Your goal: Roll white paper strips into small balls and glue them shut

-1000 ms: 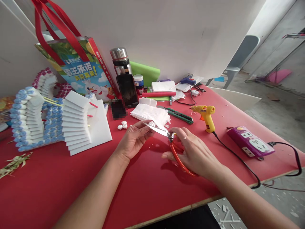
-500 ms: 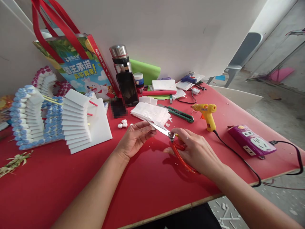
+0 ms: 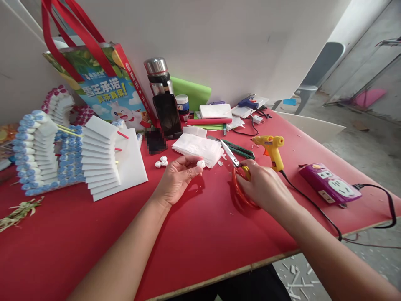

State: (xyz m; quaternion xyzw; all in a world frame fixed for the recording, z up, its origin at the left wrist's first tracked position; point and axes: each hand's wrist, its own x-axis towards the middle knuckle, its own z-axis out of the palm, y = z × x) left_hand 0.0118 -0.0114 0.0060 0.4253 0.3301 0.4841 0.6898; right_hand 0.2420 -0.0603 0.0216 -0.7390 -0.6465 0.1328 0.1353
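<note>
Between the thumb and fingers of my left hand is a small white paper rosette, held just above the red table. My right hand is closed around the red and yellow handles of a pair of scissors; the blades look closed and point away toward the paper. Behind my left hand lies a stack of thin white paper. Several similar white rosettes sit left of it. A green utility knife lies just beyond the scissors.
A yellow glue gun and a purple power strip with cables stand at right. At left are a fanned white foam-board structure and blue-white rosette rows. A bag, flask and phone line the back.
The scissors have moved away from the rosette, to the right, and their blades have come together. My left hand stays in nearly the same place, with the rosette now plainly visible.
</note>
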